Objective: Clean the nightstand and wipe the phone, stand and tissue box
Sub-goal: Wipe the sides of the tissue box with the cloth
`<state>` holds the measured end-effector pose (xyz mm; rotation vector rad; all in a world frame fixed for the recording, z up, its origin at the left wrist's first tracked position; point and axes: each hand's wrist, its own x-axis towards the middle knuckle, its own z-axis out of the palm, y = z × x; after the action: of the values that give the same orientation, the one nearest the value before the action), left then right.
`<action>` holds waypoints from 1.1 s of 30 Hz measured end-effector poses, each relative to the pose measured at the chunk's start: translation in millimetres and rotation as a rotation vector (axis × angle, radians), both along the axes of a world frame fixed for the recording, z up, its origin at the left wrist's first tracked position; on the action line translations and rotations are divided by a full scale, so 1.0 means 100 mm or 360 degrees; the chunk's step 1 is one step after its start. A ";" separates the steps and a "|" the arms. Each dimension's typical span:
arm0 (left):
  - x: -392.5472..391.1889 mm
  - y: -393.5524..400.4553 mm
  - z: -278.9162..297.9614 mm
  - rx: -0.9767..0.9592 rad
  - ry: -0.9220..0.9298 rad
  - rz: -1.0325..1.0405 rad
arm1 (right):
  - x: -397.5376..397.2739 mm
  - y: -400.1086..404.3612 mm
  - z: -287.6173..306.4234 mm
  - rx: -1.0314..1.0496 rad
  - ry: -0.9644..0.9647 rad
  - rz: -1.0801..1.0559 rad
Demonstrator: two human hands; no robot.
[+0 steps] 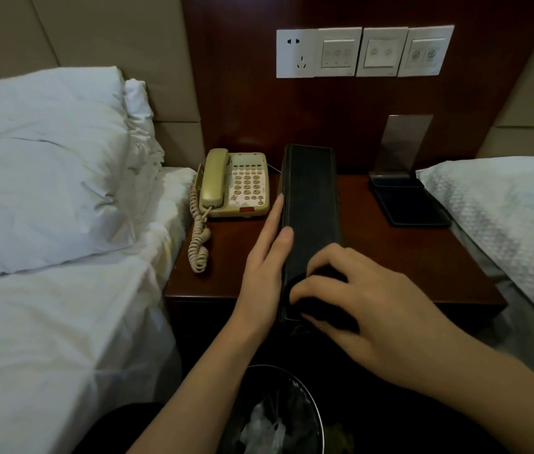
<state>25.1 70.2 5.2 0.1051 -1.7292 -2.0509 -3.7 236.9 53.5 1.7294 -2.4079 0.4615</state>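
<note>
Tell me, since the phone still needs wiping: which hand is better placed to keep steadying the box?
Left, probably. The left hand already lies flat along the tissue box; the right hand presses a dark cloth on it.

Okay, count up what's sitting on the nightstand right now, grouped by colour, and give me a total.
Black: 2, the tissue box that the left hand steadies and the right hand wipes with a dark cloth, and the stand.
Beige: 1, the phone.
Total: 3 on the nightstand.
</note>
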 end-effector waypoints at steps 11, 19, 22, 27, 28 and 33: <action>0.04 -0.03 0.01 -0.0132 -0.0115 -0.0156 | -0.16 -0.02 0.17 -0.0087 -0.0146 -0.0055; -0.01 0.01 0.06 -0.0146 -0.0097 -0.0158 | -0.24 -0.04 0.17 -0.0172 -0.0114 -0.0063; 0.01 -0.03 0.02 -0.0196 -0.0098 -0.0140 | -0.15 0.04 0.13 -0.0057 -0.0149 0.0089; 0.01 0.01 0.02 -0.0219 -0.0119 -0.0080 | -0.29 0.25 0.16 -0.0062 -0.0180 0.0055; 0.01 0.02 0.03 -0.0179 -0.0108 -0.0074 | -0.33 0.28 0.17 -0.0096 -0.0168 0.0013; -0.01 0.04 0.00 -0.0142 -0.0053 -0.0027 | -0.20 0.15 0.13 -0.0073 -0.0051 -0.0031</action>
<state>23.6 74.5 4.7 0.0974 -1.8447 -1.9908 -24.0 252.1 67.0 1.6907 -2.4141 0.5417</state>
